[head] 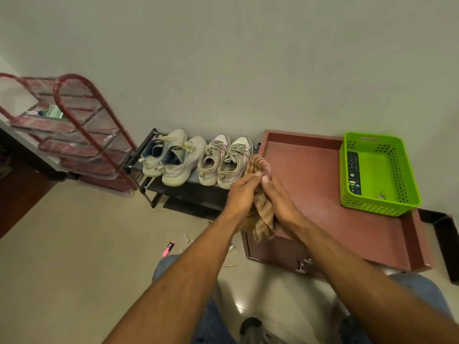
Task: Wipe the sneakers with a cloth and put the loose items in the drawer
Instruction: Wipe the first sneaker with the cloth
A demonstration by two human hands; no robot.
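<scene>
Both hands close on the striped tan cloth [260, 207] at once: the left hand [242, 192] curls its fingers round the bunched cloth from one side, and the right hand [278, 194] clasps it from the other, thumb tip showing at the top. The cloth's upper fold fans out above the fingertips and its lower end hangs below the wrists, in front of the reddish-brown cabinet [323, 184].

No writing can be read anywhere; the buttons and marks on the black remote control [354, 172] are too small to make out, and the packet on the red wire rack [82, 130] shows only green and white.

Two pairs of sneakers sit side by side on a low black shoe rack [188, 192] against the wall: a pale pair [171, 157] with blue linings to the left and a greyish pair [223, 160] with pink accents to the right, just beside the hands.

A drawer front with a metal knob [301, 266] lies below the cabinet top. On that top stands a green plastic basket [397, 194] holding the remote. On the floor tiles near the person's knees lie a pink highlighter [169, 248] and a few other small items [186, 237], too small to identify.
</scene>
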